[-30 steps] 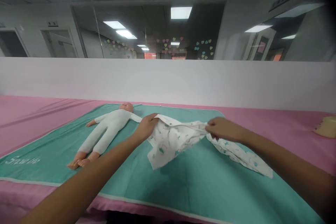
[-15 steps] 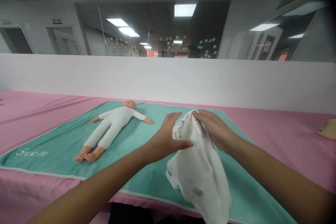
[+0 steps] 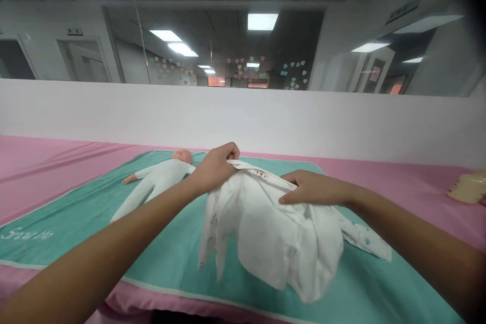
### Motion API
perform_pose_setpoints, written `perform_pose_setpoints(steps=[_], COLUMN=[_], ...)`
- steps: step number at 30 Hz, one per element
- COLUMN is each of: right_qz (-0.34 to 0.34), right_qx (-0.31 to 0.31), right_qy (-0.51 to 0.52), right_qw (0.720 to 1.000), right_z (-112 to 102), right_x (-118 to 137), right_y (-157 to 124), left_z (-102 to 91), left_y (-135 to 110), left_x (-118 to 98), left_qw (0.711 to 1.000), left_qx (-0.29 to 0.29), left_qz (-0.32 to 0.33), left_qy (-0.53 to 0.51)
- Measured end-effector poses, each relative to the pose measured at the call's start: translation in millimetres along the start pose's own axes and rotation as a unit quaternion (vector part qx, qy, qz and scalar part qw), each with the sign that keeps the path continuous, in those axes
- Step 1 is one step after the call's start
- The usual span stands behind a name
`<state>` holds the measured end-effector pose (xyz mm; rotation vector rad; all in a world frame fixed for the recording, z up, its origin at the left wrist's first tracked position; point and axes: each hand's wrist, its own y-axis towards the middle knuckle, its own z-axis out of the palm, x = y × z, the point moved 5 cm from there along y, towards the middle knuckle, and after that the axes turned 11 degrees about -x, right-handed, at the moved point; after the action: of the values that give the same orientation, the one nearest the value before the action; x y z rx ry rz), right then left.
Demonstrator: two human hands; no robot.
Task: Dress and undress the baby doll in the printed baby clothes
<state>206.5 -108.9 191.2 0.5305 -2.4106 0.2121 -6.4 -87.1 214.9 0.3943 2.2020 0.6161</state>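
Observation:
A white baby shirt (image 3: 273, 233) with small prints hangs between my two hands above the green towel. My left hand (image 3: 216, 167) is closed on one end of its neckline, fingers curled over the edge. Farther right, my right hand (image 3: 315, 187) grips the collar with thumb and fingers, beside a small label. One sleeve stretches out to the right beyond my right hand. A baby doll (image 3: 165, 177) in a white bodysuit lies on its back to the left; my left forearm hides its feet and part of one arm.
The green towel (image 3: 159, 258) with white lettering lies over a pink cover (image 3: 410, 187). A yellowish object (image 3: 469, 187) sits at the far right edge. Behind the table stands a low white wall (image 3: 243, 119) with a mirror or window above.
My left hand, open beside the cloth before, has taken hold of the neckline and moved left. The shirt has spread out sideways between my hands, its sleeve now showing at right.

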Motion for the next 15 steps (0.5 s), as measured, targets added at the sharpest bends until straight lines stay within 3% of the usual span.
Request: perform_pose_setpoints(steps=[4, 7, 9, 12, 15], right_qz=[0.033, 0.026, 0.026, 0.035, 0.063], right_qx=[-0.095, -0.060, -0.046, -0.098, -0.159], right_qy=[0.038, 0.113, 0.124, 0.057, -0.056], right_qw=[0.994, 0.991, 0.991, 0.993, 0.984], right_z=[-13, -7, -6, -13, -15], right_x=[-42, -66, -84, -115, -146], right_y=[25, 41, 55, 89, 136], left_z=[-5.6, -4.1, 1.0, 20.4, 60.3], left_y=[20, 19, 19, 36, 66], left_x=[37, 57, 70, 105, 150], left_qw=[0.989, 0.983, 0.975, 0.979, 0.974], left_qx=[0.066, 0.167, 0.200, 0.177, 0.156], left_qz=[-0.029, -0.070, -0.089, -0.086, -0.069], left_qy=[0.130, 0.036, -0.018, 0.060, 0.149])
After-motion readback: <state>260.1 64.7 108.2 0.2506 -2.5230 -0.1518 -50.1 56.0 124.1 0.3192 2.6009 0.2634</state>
